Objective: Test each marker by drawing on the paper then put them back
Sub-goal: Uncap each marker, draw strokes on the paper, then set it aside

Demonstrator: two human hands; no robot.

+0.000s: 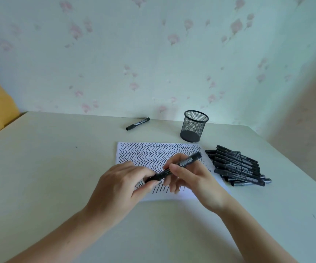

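Now both hands hold one marker (pixel 174 168) over the paper (pixel 153 152): left hand (pixel 123 184) pinching its cap end, right hand (pixel 189 175) gripping the barrel

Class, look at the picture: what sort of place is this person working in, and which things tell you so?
Probably a room at home, at a plain desk against a wall: floral wallpaper behind, a mesh pen holder, and paper covered in marker zigzags.

Paper (pixel 153 154) is lying mid-table (pixel 49 168). Mesh cup (pixel 194 126) is standing just beyond its far right corner. Marker pile (pixel 236 165) is lying right of the paper. Single marker (pixel 138 123) is lying at the far edge, left of the cup.
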